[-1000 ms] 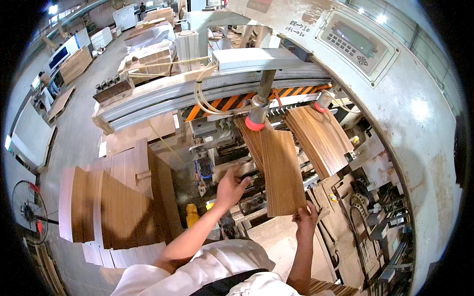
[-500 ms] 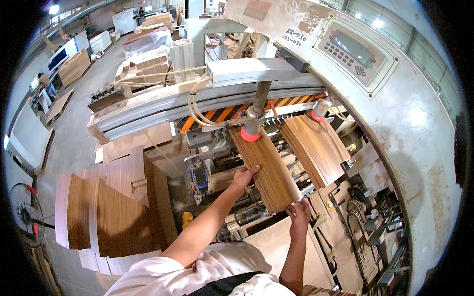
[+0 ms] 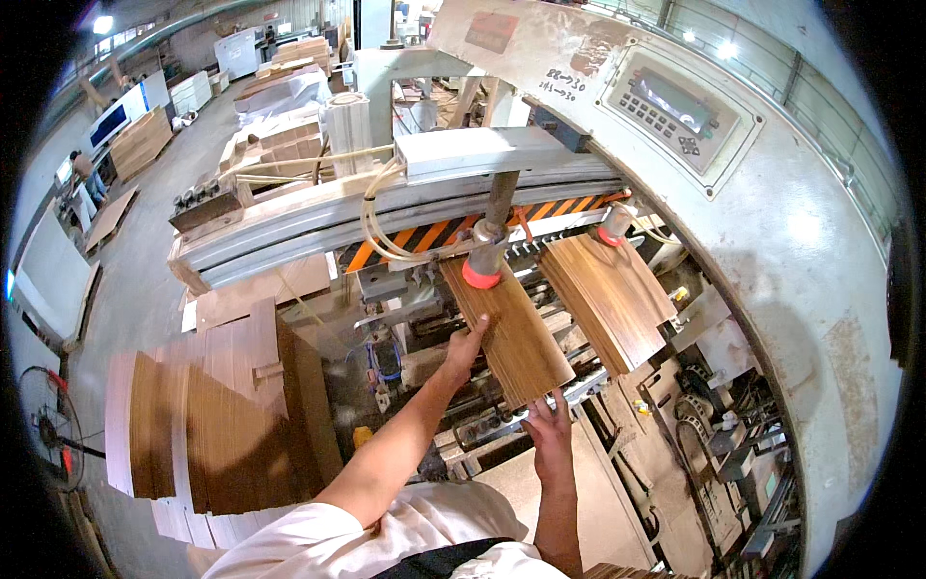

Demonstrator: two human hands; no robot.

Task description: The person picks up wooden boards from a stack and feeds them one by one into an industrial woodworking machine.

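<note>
A stack of brown wood-grain boards [image 3: 519, 338] lies lengthwise on the machine bed in front of me. A cylinder with a red foot [image 3: 482, 274] stands over its far end; whether it presses down I cannot make out. My left hand [image 3: 466, 349] rests against the stack's left side, thumb stretched along the upper edge, other fingers partly hidden. At the near end my right hand [image 3: 550, 423] has its fingers spread and tips touching the boards. A second stack of boards [image 3: 610, 297] lies to the right under another red-footed cylinder [image 3: 614, 228].
Large piles of brown boards [image 3: 222, 425] stand at the left. A grey beam [image 3: 309, 232] crosses beyond the stacks, with an orange-black striped strip [image 3: 415, 237] below. The machine's pale housing carries a control panel [image 3: 670, 106] at right. A fan [image 3: 48, 415] stands far left.
My right hand has shifted left along the near end of the stack, its fingers more spread. My left hand has slid slightly left, its thumb now lying along the edge.
</note>
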